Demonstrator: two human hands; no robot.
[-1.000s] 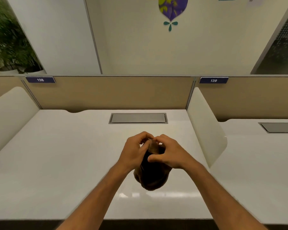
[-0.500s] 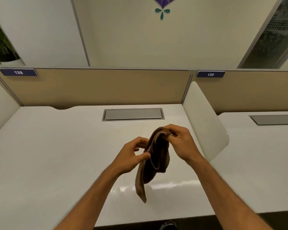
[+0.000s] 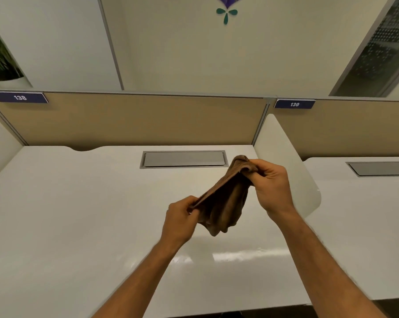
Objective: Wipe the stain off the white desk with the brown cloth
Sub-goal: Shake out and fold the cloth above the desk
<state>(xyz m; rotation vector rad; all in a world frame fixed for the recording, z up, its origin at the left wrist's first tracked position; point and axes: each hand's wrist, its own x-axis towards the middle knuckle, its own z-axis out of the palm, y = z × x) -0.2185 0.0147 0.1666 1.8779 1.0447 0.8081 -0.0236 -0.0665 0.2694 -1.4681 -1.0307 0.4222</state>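
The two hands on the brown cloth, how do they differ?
The right hand grips the brown cloth's upper end, higher and farther over the white desk; the left hand pinches its lower end, nearer the person. Both hold the cloth in the air, off the desk.

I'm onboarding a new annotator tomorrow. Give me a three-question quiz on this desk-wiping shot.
1. True or false: the cloth lies flat on the desk.
2. Which hand grips the cloth's higher end? A) left hand B) right hand
3. Fill in: the label above this desk reads ___.

Key: 1. False, both hands hold it up above the desk. 2. B. 3. 138.
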